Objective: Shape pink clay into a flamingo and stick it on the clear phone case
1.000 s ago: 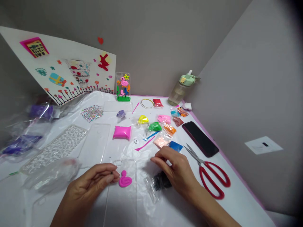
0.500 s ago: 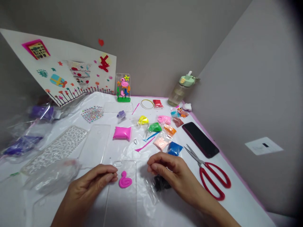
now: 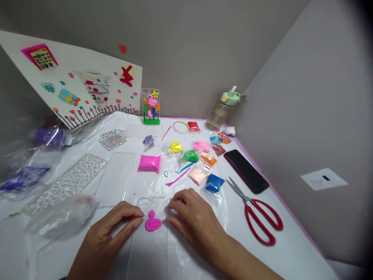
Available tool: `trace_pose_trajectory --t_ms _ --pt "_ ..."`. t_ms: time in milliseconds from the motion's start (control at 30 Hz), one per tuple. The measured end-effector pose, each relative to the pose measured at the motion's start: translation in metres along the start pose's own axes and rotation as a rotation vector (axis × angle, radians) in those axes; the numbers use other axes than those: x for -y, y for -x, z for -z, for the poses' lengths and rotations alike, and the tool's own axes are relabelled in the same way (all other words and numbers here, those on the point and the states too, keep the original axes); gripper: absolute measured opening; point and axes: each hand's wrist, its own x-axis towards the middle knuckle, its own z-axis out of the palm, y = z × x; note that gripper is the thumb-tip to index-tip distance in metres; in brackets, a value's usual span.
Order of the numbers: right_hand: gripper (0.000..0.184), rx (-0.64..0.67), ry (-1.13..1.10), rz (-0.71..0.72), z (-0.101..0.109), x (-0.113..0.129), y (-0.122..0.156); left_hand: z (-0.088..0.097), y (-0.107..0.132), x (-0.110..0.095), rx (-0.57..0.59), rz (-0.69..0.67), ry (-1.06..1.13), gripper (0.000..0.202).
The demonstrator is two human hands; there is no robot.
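A clear phone case lies before me, with a pink clay duck on its upper part. At the case's left edge is my left hand, thumb and index fingertips drawn close in a pinch; anything between them is too small to make out. My right hand is at the right edge, its thumb and fingers apart with nothing visible in them. Whether its fingertips touch the case I cannot tell. Above the case lie a pink clay packet and a pink modelling tool.
Several clay packets, including a blue one, lie beyond my right hand. Red-handled scissors and a phone are at right. Rhinestones, another clear case and a decorated case stand or lie farther off, near a bottle.
My right hand has moved left to the case's right edge, from beside a bag of black clay, which is now hidden. My left hand stays near the left edge; the view has shifted slightly.
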Motion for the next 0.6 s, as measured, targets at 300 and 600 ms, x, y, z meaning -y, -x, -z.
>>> trace_pose_trajectory --t_ms 300,600 --pt "0.021 -0.038 0.126 0.086 -0.02 0.02 -0.004 -0.002 0.0 0.005 -0.02 0.017 -0.043 0.019" --pt "0.017 -0.098 0.127 0.102 -0.031 0.015 -0.005 -0.005 -0.011 0.009 0.032 -0.301 -0.113 0.011"
